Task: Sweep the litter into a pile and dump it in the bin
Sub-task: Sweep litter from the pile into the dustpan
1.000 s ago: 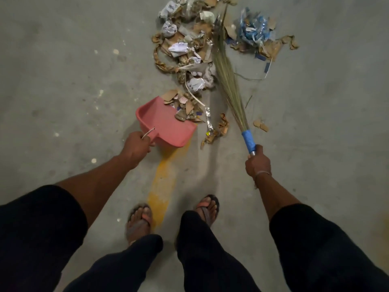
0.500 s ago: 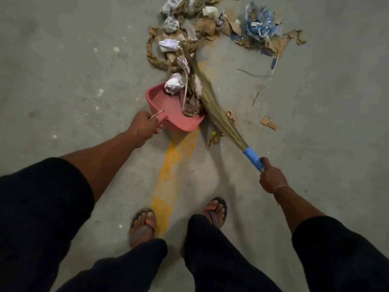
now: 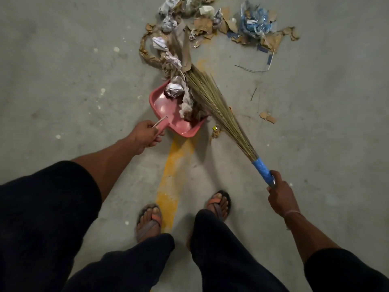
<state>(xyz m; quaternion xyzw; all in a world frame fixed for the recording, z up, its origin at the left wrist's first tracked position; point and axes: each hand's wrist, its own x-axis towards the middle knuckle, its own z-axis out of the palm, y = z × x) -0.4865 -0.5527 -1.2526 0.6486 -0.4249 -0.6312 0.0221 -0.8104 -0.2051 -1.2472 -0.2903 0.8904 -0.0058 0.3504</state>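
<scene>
Clutching dustpan (image 3: 168, 114), left hand (image 3: 145, 134); right hand (image 3: 281, 194) grips broom (image 3: 212, 98) against litter (image 3: 181, 95).

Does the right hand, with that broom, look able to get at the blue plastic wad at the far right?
Probably yes: the right hand holds the broom, and bare floor lies toward the blue plastic wad.

A dustpan (image 3: 168, 114) sits on the floor (image 3: 63, 70) ahead of two feet, left hand (image 3: 145, 135) on its handle. The broom (image 3: 212, 98) slants from the right hand (image 3: 281, 194) up-left across the pan's right side, its tip in the litter (image 3: 202, 26) beyond. Crumpled paper (image 3: 173, 89) lies in the pan. Scraps (image 3: 267, 117) lie right of the broom.
</scene>
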